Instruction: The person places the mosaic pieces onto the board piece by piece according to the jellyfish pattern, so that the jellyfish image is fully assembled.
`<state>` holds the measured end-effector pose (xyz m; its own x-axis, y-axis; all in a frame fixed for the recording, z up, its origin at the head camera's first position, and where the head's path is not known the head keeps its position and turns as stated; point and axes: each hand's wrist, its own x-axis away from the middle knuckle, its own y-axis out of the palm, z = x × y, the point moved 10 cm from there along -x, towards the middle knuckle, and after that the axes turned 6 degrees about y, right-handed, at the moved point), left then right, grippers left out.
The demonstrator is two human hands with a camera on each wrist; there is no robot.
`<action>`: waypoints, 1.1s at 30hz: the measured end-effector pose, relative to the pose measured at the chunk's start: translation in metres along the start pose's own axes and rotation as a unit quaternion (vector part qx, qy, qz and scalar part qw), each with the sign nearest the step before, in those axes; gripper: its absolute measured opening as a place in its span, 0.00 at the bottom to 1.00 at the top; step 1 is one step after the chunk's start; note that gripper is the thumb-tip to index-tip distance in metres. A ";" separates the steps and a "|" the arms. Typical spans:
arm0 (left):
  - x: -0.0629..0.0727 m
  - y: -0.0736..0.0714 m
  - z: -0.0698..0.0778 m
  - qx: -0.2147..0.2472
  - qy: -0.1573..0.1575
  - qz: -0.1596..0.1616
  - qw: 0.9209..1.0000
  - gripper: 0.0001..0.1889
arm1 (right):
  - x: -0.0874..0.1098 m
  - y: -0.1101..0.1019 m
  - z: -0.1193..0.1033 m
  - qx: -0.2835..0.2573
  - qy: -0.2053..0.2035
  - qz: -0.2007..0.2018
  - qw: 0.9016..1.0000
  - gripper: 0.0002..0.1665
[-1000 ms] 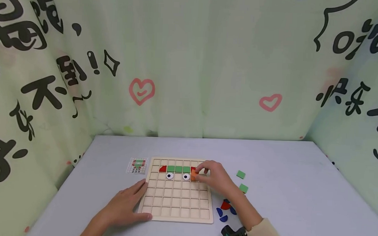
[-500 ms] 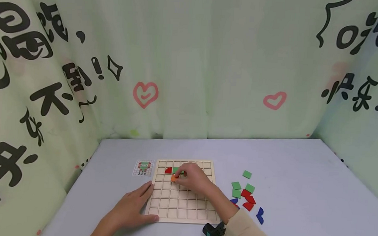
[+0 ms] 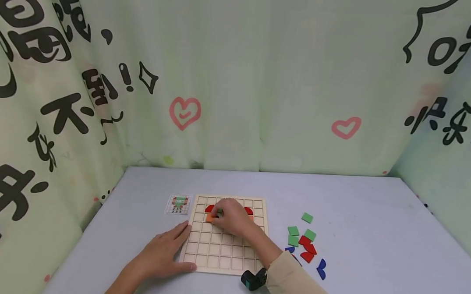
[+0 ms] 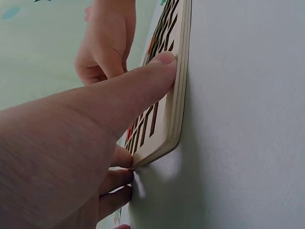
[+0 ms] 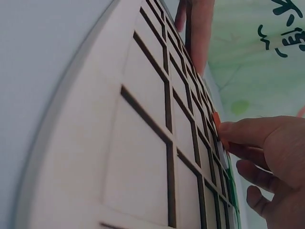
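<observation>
My right hand [image 3: 232,218] is over the upper left of a wooden grid board [image 3: 225,250]. Its thumb and fingers pinch an orange square tile [image 3: 208,218], just below a red curved-edge tile [image 3: 209,208]. Close up in the right wrist view, the fingertips meet the orange tile [image 5: 217,119] low on the board. Another red tile [image 3: 248,210] has a second orange tile [image 3: 250,218] below it. Part of a green tile [image 3: 220,211] shows; the hand hides the rest of that row. My left hand [image 3: 161,254] rests at the board's left edge, thumb [image 4: 164,58] on its near corner.
A small picture card [image 3: 179,204] of a robot figure lies left of the board. To the right are loose green squares [image 3: 307,217], red pieces [image 3: 307,257] and blue half-rounds [image 3: 321,269]. A black wrist device [image 3: 253,280] is beside my right sleeve [image 3: 298,281].
My right hand has moved left across the board, from an orange tile on the right to one on the left. The left hand keeps its hold, and the head view has shifted slightly.
</observation>
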<state>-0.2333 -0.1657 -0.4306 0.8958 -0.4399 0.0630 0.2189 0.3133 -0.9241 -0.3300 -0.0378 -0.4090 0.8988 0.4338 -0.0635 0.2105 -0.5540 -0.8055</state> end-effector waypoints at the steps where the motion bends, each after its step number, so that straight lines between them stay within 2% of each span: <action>1: 0.000 0.000 0.000 -0.001 0.001 0.000 1.000 0.53 | -0.001 0.001 0.000 -0.002 0.001 -0.001 1.000 0.02; 9: -0.001 0.000 0.000 0.004 0.014 0.002 1.000 0.53 | -0.004 0.003 -0.002 0.015 -0.013 0.009 1.000 0.01; 15: -0.002 0.000 -0.001 0.001 0.003 -0.002 1.000 0.53 | -0.004 0.002 -0.008 0.023 -0.035 0.017 0.999 0.02; 18: -0.002 0.001 -0.003 -0.001 -0.011 -0.009 1.000 0.54 | -0.002 0.001 -0.008 0.006 -0.034 0.008 0.999 0.02; 23: -0.001 0.003 -0.004 -0.007 -0.015 -0.009 1.000 0.54 | 0.014 -0.016 0.000 -0.034 -0.025 0.002 0.999 0.04; 26: -0.001 0.003 -0.003 -0.007 -0.015 -0.005 1.000 0.54 | 0.025 -0.030 0.010 -0.042 -0.018 0.020 0.999 0.05; 33: -0.001 0.003 -0.002 -0.011 -0.013 0.002 1.000 0.54 | 0.049 -0.060 0.042 -0.050 0.031 0.057 0.997 0.05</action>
<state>-0.2348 -0.1662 -0.4341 0.9070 -0.4156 0.0682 0.2058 0.2961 -0.9327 -0.3149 0.0464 -0.3891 0.9401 0.3218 -0.1127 0.1403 -0.6662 -0.7324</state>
